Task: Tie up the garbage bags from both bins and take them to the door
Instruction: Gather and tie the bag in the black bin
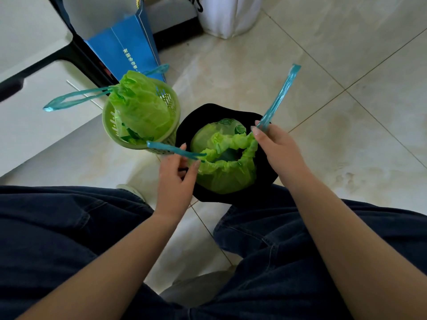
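Two bins stand on the floor in front of my knees. The black bin (231,112) holds a green garbage bag (221,179) whose mouth is gathered but still has an opening. My right hand (275,146) pinches its teal drawstring loop (279,98), pulled up to the right. My left hand (175,179) holds the other teal drawstring loop (171,150), pulled to the left. The green mesh bin (169,100) to the left holds a second green bag (141,105), drawn shut, its teal loops (74,100) sticking out sideways.
A blue paper bag (129,49) leans behind the green bin. A white sack (228,15) stands at the back. White cabinet fronts with a black frame (76,51) run along the left. Beige floor tiles (346,65) spread to the right. My legs in dark jeans fill the foreground.
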`<state>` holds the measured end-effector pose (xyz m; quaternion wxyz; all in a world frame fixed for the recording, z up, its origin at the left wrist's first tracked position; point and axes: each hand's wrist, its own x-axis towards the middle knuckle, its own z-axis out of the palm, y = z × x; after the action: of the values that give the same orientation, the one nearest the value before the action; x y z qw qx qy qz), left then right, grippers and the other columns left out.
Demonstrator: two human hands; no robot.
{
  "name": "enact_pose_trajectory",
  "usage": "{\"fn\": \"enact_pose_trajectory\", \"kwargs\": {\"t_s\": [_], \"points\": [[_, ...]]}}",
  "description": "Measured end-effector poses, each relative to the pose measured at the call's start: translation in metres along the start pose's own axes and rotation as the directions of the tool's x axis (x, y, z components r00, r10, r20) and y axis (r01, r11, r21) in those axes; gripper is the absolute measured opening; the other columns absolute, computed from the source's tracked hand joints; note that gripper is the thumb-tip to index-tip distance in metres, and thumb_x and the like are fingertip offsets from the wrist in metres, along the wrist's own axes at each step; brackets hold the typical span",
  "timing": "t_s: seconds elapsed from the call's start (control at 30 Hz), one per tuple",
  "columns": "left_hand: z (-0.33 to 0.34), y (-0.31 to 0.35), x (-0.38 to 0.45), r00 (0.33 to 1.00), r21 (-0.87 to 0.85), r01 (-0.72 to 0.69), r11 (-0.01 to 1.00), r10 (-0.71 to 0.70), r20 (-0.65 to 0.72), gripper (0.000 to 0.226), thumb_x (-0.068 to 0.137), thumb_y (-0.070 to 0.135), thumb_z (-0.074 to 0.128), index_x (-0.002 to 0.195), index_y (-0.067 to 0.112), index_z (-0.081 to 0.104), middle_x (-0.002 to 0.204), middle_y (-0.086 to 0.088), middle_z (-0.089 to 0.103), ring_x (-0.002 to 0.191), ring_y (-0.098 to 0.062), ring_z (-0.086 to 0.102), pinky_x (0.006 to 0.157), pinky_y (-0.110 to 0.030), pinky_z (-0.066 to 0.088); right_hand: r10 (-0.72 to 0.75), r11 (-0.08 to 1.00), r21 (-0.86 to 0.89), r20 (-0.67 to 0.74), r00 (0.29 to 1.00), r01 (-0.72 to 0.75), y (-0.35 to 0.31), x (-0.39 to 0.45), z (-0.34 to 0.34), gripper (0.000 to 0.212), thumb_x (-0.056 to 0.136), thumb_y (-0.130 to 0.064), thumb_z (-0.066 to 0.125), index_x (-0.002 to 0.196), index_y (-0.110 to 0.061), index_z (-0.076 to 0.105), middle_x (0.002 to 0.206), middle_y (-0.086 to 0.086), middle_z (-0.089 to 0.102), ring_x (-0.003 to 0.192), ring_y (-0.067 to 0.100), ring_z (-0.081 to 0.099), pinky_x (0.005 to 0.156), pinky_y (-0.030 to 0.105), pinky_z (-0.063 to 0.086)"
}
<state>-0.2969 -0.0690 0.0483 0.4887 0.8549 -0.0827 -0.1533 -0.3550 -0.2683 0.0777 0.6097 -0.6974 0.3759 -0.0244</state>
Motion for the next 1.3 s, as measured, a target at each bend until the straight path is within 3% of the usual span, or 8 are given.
{"fn": "enact_pose_trajectory", "kwargs": {"t_s": [0.17, 0.3, 0.47, 0.73, 0.9, 1.03, 1.13, 1.3], "points": [[-0.002, 0.015, 0.018, 0.959, 0.115, -0.273, 0.955, 0.262, 0.106, 0.026, 0.089, 0.027, 0.051, 0.098, 0.011, 0.069, 0.099, -0.006, 0.066, 0.096, -0.014, 0.056, 0.088, -0.030, 0.044, -0.176, 0.951, -0.263, -0.018, 0.984, 0.165, -0.005, 0.006, 0.008, 0.030, 0.096, -0.031, 0.041, 0.112, -0.025, 0.065, 0.098, 0.002, 0.067, 0.096, 0.016, 0.059, 0.078, 0.024, 0.042], [0.003, 0.038, 0.023, 0.975, -0.060, -0.177, 0.982, 0.184, 0.128, 0.023, 0.094, 0.022, 0.046, 0.086, 0.017, 0.067, 0.083, 0.007, 0.069, 0.079, -0.004, 0.062, 0.074, -0.009, 0.043, -0.268, 0.941, -0.213, -0.001, 0.963, 0.262, -0.008, 0.004, 0.014, 0.027, 0.097, -0.026, 0.040, 0.092, -0.024, 0.066, 0.081, -0.015, 0.065, 0.090, 0.007, 0.062, 0.079, 0.018, 0.043], [0.017, 0.043, 0.034, 0.964, -0.081, 0.060, 0.995, -0.037, 0.262, 0.027, 0.097, 0.018, 0.041, 0.078, 0.024, 0.060, 0.060, 0.006, 0.053, 0.049, 0.000, 0.051, 0.058, -0.018, 0.044, -0.302, 0.921, -0.247, 0.041, 0.952, 0.303, -0.001, -0.005, 0.019, 0.027, 0.097, -0.027, 0.039, 0.090, -0.019, 0.063, 0.070, -0.011, 0.062, 0.072, -0.006, 0.060, 0.067, 0.009, 0.041], [0.018, 0.051, 0.038, 0.832, 0.213, -0.290, 0.933, 0.136, 0.537, 0.018, 0.083, 0.019, 0.044, 0.086, 0.005, 0.055, 0.072, -0.017, 0.056, 0.065, -0.031, 0.052, 0.062, -0.046, 0.042, -0.335, 0.559, -0.688, 0.322, 0.885, 0.462, -0.002, -0.003, 0.034, 0.025, 0.096, -0.023, 0.039, 0.092, -0.007, 0.057, 0.094, 0.010, 0.061, 0.088, 0.030, 0.058, 0.069, 0.036, 0.040], [0.016, 0.048, 0.037, 0.836, 0.082, -0.138, 0.987, 0.072, 0.544, 0.028, 0.079, 0.040, 0.047, 0.097, 0.024, 0.062, 0.093, -0.003, 0.068, 0.088, -0.015, 0.063, 0.078, -0.034, 0.049, -0.280, 0.507, -0.720, 0.383, 0.880, 0.474, -0.002, -0.003, 0.035, 0.026, 0.095, -0.020, 0.038, 0.110, -0.009, 0.057, 0.109, 0.010, 0.062, 0.099, 0.029, 0.060, 0.077, 0.035, 0.044], [0.016, 0.043, 0.039, 0.887, 0.071, -0.136, 0.988, 0.090, 0.452, 0.031, 0.091, 0.043, 0.044, 0.071, 0.027, 0.061, 0.067, -0.001, 0.060, 0.064, -0.011, 0.056, 0.063, -0.034, 0.045, -0.239, 0.696, -0.576, 0.378, 0.894, 0.429, 0.004, -0.004, 0.035, 0.030, 0.093, -0.024, 0.045, 0.117, -0.012, 0.060, 0.109, 0.008, 0.067, 0.097, 0.023, 0.062, 0.082, 0.036, 0.050], [0.015, 0.041, 0.041, 0.927, 0.036, -0.084, 0.996, 0.065, 0.369, 0.051, 0.095, 0.039, 0.041, 0.064, 0.005, 0.062, 0.054, -0.007, 0.050, 0.051, -0.015, 0.045, 0.055, -0.030, 0.038, -0.039, 0.994, -0.086, 0.350, 0.936, 0.073, 0.004, -0.005, 0.030, 0.030, 0.087, -0.030, 0.059, 0.112, -0.014, 0.063, 0.098, 0.002, 0.070, 0.091, 0.015, 0.066, 0.084, 0.032, 0.053], [0.011, 0.039, 0.036, 0.844, 0.132, -0.210, 0.969, 0.112, 0.525, 0.035, 0.095, 0.040, 0.041, 0.087, 0.026, 0.071, 0.057, 0.008, 0.069, 0.059, -0.026, 0.057, 0.059, -0.035, 0.047, -0.002, 0.968, 0.246, 0.187, 0.982, -0.045, 0.001, 0.002, 0.027, 0.021, 0.079, -0.046, 0.061, 0.090, -0.028, 0.064, 0.064, -0.016, 0.062, 0.064, 0.001, 0.057, 0.070, 0.027, 0.044]]}}
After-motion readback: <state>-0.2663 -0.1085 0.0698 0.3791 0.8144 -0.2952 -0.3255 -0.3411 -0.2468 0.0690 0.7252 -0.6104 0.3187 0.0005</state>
